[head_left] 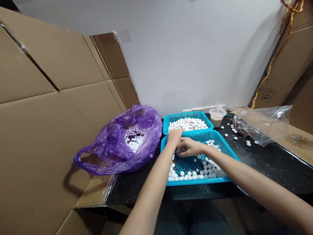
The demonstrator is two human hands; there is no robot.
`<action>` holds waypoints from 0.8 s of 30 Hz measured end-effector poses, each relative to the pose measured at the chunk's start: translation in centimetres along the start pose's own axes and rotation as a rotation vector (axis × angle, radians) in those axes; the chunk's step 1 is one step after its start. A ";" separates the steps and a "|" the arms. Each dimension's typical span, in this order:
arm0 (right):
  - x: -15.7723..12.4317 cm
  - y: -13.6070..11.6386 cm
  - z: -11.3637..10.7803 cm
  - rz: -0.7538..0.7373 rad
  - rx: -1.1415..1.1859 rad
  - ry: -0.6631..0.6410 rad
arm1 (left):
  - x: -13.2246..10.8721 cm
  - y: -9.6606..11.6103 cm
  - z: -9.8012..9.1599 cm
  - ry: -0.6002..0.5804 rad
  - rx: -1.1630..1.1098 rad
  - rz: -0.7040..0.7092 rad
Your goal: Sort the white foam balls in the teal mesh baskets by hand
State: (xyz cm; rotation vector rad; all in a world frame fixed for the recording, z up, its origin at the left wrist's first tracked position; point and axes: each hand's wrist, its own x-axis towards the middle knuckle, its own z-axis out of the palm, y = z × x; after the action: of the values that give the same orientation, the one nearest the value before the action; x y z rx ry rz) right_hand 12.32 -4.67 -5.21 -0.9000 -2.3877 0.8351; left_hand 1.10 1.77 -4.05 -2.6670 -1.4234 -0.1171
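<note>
Two blue plastic baskets stand one behind the other, both holding small white balls. My left hand (174, 136) is at the left part of the rim where the near basket (199, 181) meets the far basket (166, 120). Its back faces me, and its fingers are mostly hidden. Close beside it, over the near basket, my right hand (190, 146) has its fingers curled in and pressed together; whatever they hold is too small to make out. White balls (210, 168) line the front and right of the near basket, with small brown bits on its mesh floor. More white balls (188, 124) heap in the far basket.
A purple plastic bag (117, 143) with white balls lies open at left, against cardboard (49, 137). To the right are a lidded cup (217, 117), loose balls (235, 138) and a clear bag (271, 124) with brown material. Twisted yellow-red wires (274, 58) hang at right.
</note>
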 end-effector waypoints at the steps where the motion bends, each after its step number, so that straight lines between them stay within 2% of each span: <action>1: 0.0 0.2 0.2 -0.002 -0.031 -0.029 | -0.1 0.0 0.1 0.016 -0.006 0.011; 6: 0.3 0.9 1.0 -0.014 -0.071 -0.071 | -0.2 -0.1 0.4 0.055 -0.039 0.028; 13: 0.3 0.4 0.8 -0.006 0.017 -0.103 | -0.4 0.1 0.0 0.065 -0.009 0.042; 18: 0.1 -0.2 0.3 0.133 0.349 -0.126 | -0.4 0.2 -0.1 0.031 -0.014 0.013; 21: 0.0 -0.8 0.1 0.162 0.576 -0.171 | -0.3 0.3 0.0 0.023 -0.009 -0.006; 24: 0.0 -1.1 0.0 0.191 0.704 -0.235 | -0.3 0.3 0.0 0.039 -0.023 0.008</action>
State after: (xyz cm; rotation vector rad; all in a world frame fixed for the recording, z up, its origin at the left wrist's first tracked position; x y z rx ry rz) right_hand 11.86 -5.38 -4.48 -0.7602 -1.9477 1.7860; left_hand 1.18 1.37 -4.14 -2.6729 -1.4090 -0.1856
